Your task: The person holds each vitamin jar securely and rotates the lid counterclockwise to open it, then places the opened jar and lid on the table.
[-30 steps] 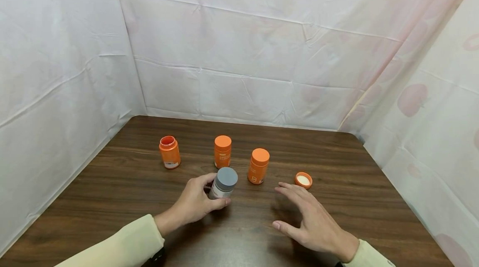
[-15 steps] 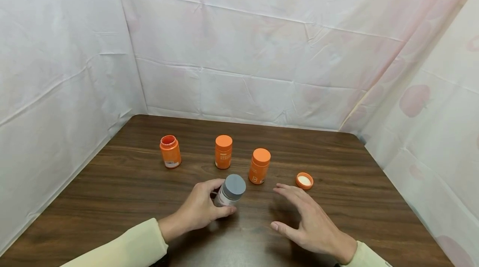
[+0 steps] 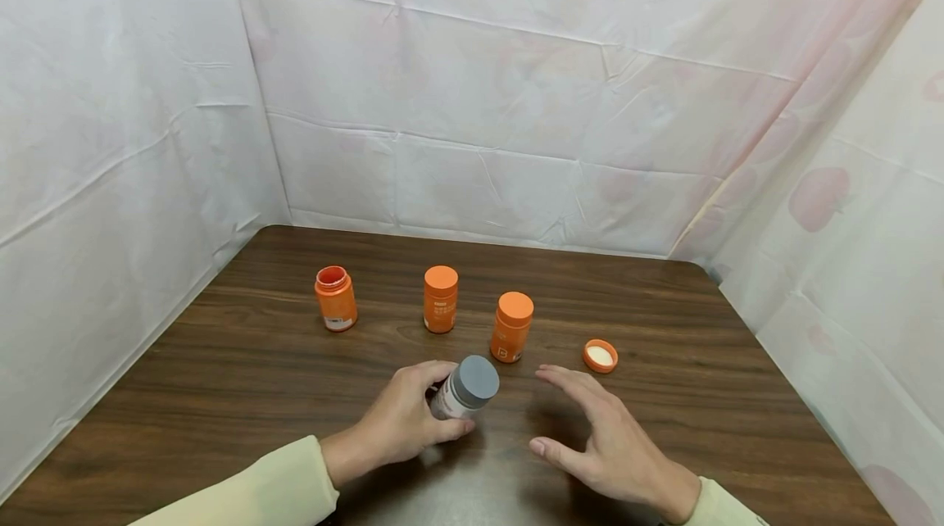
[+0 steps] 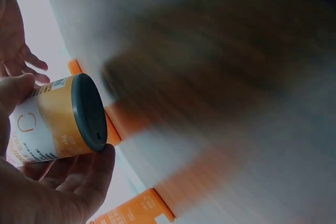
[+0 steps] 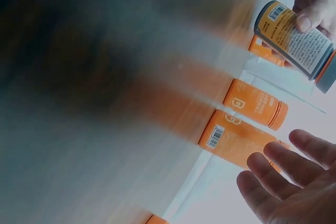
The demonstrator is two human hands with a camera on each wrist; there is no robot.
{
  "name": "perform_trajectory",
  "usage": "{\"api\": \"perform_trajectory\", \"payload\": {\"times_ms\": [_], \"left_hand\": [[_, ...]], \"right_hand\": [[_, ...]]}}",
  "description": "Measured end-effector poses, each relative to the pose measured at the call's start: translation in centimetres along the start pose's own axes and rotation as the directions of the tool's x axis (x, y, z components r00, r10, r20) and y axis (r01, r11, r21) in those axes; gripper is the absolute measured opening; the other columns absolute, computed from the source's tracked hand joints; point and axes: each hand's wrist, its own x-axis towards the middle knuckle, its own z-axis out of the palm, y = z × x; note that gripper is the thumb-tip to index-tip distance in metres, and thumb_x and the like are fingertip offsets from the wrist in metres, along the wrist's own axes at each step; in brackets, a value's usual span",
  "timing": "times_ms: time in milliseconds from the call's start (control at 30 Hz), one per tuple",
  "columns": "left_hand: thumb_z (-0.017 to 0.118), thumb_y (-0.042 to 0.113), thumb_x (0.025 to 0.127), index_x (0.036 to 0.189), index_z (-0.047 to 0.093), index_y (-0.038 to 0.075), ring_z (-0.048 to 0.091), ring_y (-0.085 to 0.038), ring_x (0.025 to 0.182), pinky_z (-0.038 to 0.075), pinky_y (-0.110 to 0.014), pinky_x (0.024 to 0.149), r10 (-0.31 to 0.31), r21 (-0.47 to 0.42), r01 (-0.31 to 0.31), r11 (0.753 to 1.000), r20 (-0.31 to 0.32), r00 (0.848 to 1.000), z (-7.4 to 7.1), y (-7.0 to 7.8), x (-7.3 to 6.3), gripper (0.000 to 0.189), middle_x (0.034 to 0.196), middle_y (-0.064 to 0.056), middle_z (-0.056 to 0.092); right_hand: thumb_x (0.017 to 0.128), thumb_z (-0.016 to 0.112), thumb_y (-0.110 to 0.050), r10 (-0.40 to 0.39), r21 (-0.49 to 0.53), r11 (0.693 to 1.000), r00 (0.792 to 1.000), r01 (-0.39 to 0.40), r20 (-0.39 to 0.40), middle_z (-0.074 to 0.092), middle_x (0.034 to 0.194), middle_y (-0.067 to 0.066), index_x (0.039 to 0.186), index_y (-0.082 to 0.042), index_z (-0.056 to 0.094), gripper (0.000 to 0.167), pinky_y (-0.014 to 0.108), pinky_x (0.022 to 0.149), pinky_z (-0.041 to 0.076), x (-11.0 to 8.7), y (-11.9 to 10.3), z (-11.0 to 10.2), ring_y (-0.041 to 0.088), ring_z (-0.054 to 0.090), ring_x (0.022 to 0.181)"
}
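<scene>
My left hand point(image 3: 401, 419) grips a grey-capped pill bottle point(image 3: 474, 385) around its side, thumb nearest me. The bottle leans right, its cap end up, and hangs above the wooden table. In the left wrist view its white-and-orange label and dark base point(image 4: 89, 113) show. Palm inward and fingers spread, my right hand point(image 3: 612, 444) stands to the right of the bottle with nothing in it. A gap separates that hand from the grey cap. The right wrist view shows small print and a barcode on the held bottle point(image 5: 294, 38).
Two capped orange bottles, one mid-table point(image 3: 440, 309) and one nearer point(image 3: 510, 333), stand beyond my hands. An uncapped orange bottle point(image 3: 336, 305) is at the far left. Past my right fingertips lies an upturned orange cap point(image 3: 599, 355). White cloth point(image 3: 472, 100) walls the table's back and sides.
My left hand has carried the grey-capped bottle rightward and toward me, tipping it further right. The right hand has barely shifted left. The orange bottles and cap stay put.
</scene>
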Motion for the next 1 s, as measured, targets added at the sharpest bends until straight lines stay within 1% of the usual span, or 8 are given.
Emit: {"api": "perform_trajectory", "payload": {"times_ms": [233,433,633,800,1000], "left_hand": [[0.093,0.022,0.076,0.117,0.071,0.024,0.063,-0.005,0.095,0.053,-0.028,0.083,0.015,0.016,-0.016,1.000,0.011,1.000,0.3,0.4,-0.1,0.047,0.109,0.012,0.067],[0.093,0.023,0.074,0.114,0.072,0.026,0.063,-0.005,0.093,0.053,-0.029,0.083,0.034,0.042,-0.035,0.999,0.018,0.999,0.6,0.7,-0.1,0.045,0.109,0.012,0.068],[0.094,0.023,0.074,0.111,0.072,0.027,0.062,-0.004,0.093,0.053,-0.028,0.083,0.064,0.069,-0.065,0.996,0.019,0.998,0.9,1.0,0.0,0.043,0.108,0.012,0.068],[0.094,0.024,0.072,0.109,0.072,0.027,0.062,-0.003,0.092,0.053,-0.028,0.082,0.077,0.112,-0.077,0.991,0.013,0.997,1.1,1.3,0.0,0.043,0.106,0.012,0.068],[0.094,0.026,0.071,0.104,0.071,0.030,0.061,-0.003,0.089,0.052,-0.028,0.079,0.083,0.164,-0.085,0.983,0.017,0.996,1.3,1.7,0.1,0.040,0.103,0.013,0.066]], "right_hand": [[0.088,0.080,-0.048,0.004,0.045,0.999,1.000,-0.004,0.009,0.051,0.148,-0.008,0.150,-0.026,0.047,0.073,0.043,0.102,0.048,0.3,-0.6,0.1,0.017,0.053,0.132],[0.086,0.082,-0.045,-0.025,0.072,0.997,0.999,0.027,-0.024,0.055,0.144,-0.009,0.149,-0.025,0.048,0.074,0.039,0.100,0.049,0.6,-1.0,0.2,0.015,0.055,0.130],[0.084,0.085,-0.041,-0.054,0.099,0.993,0.996,0.061,-0.069,0.058,0.138,-0.009,0.147,-0.024,0.050,0.074,0.039,0.097,0.051,0.9,-1.5,0.4,0.016,0.059,0.123],[0.083,0.087,-0.038,-0.071,0.125,0.989,0.992,0.083,-0.101,0.059,0.137,-0.013,0.146,-0.026,0.051,0.072,0.040,0.093,0.053,1.3,-1.9,0.6,0.013,0.060,0.118],[0.084,0.087,-0.035,-0.085,0.172,0.980,0.991,0.102,-0.105,0.061,0.133,-0.011,0.145,-0.025,0.052,0.071,0.043,0.090,0.055,1.7,-2.3,0.8,0.011,0.059,0.116]]}}
